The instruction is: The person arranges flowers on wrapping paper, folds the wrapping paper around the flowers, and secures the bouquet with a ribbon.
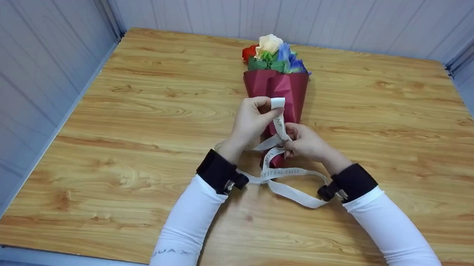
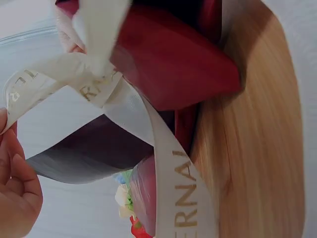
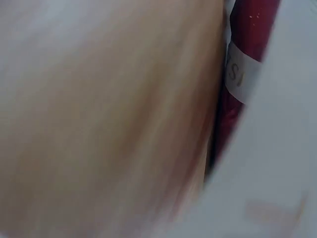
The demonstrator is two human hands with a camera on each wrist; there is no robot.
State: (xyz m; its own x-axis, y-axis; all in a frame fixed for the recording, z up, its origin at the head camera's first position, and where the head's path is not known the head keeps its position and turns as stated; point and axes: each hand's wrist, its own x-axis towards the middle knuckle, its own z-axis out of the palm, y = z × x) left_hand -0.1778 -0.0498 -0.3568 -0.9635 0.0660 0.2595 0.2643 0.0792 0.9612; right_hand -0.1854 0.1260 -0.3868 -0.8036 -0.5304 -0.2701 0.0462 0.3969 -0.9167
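A bouquet of artificial-looking flowers (image 1: 268, 45) in dark red wrapping paper (image 1: 295, 89) lies on the table, blooms toward the far edge. My left hand (image 1: 249, 119) pinches a raised loop of white lettered ribbon (image 1: 279, 122) over the wrapping. Close by, my right hand (image 1: 307, 143) pinches the ribbon beside the narrow part of the bouquet. In the left wrist view, my left fingers (image 2: 17, 168) hold the loop's edge, and the ribbon crosses itself at a gathered spot (image 2: 106, 87). The right wrist view is mostly blurred; a ribbon band (image 3: 240, 74) circles the red wrapped stem part there.
Loose ribbon tails (image 1: 297, 194) trail on the wooden table (image 1: 137, 143) between my wrists. Pale panel walls (image 1: 236, 9) stand behind and at both sides of the table. Each wrist wears a black strap (image 1: 355, 182) with a small camera.
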